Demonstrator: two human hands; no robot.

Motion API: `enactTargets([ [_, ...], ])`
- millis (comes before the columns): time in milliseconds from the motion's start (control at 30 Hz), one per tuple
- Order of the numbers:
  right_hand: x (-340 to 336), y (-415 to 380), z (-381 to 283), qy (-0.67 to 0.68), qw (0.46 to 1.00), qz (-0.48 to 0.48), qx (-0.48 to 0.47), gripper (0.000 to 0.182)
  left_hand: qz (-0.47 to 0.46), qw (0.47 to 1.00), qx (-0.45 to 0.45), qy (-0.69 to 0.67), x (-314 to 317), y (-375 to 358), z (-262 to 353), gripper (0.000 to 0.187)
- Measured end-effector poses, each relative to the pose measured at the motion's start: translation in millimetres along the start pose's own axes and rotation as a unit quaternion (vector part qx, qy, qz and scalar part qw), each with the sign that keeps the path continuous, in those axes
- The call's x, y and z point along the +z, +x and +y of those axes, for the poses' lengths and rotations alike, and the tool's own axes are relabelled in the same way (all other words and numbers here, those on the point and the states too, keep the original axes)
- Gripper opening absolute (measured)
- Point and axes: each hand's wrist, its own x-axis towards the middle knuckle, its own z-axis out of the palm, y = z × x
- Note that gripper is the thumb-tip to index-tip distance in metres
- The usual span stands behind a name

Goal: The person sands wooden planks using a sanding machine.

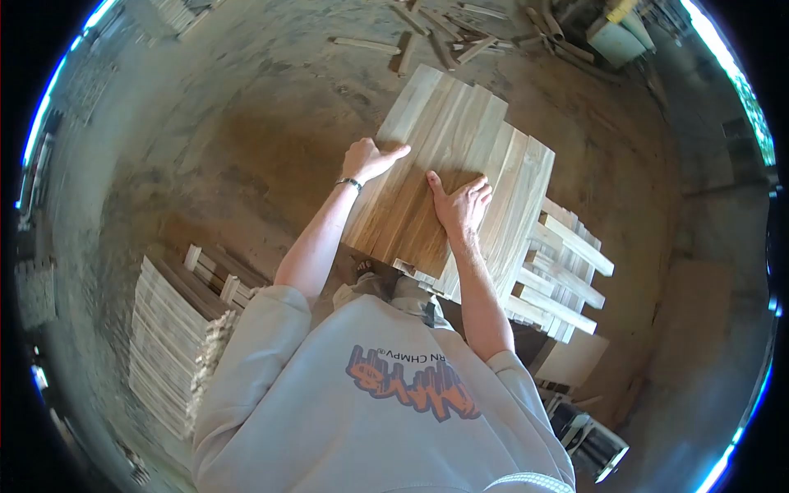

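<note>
Several light-brown wooden boards [448,123] lie side by side in a layer in front of me, their far ends uneven. My left hand [370,160] grips the left edge of the layer, thumb on top; its fingers are partly hidden at the side. Flat on the boards' upper face rests my right hand [463,205], its thumb spread away from slightly bent fingers. Beneath the near end, more stacked wood shows in part.
Crosswise wooden strips on a stack [567,267] jut out at the right. A large pile of boards [164,345] stands at the lower left. Scrap wood pieces [444,41] litter the floor ahead. A dark machine-like object [596,448] sits at the lower right.
</note>
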Motion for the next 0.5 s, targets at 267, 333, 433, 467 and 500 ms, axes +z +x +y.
enactTargets([
  [267, 14, 41, -3, -0.091, 0.948, 0.104, -0.288, 0.096, 0.006, 0.999, 0.049, 0.003, -3, -32, -24, 0.06],
  [333, 17, 44, -28, -0.095, 0.945, 0.042, -0.31, 0.083, 0.06, 0.995, 0.043, -0.066, 2, -79, -59, 0.058],
  [433, 39, 41, -33, -0.119, 0.921, 0.068, -0.364, 0.079, -0.008, 0.981, 0.053, -0.185, -34, -147, -112, 0.049],
  [467, 34, 43, -31, -0.121, 0.924, 0.049, -0.359, 0.079, 0.045, 0.964, 0.032, -0.261, -37, -174, -138, 0.044],
  [500, 31, 44, -32, -0.121, 0.928, 0.031, -0.352, 0.079, 0.097, 0.938, 0.013, -0.332, -35, -202, -171, 0.039],
])
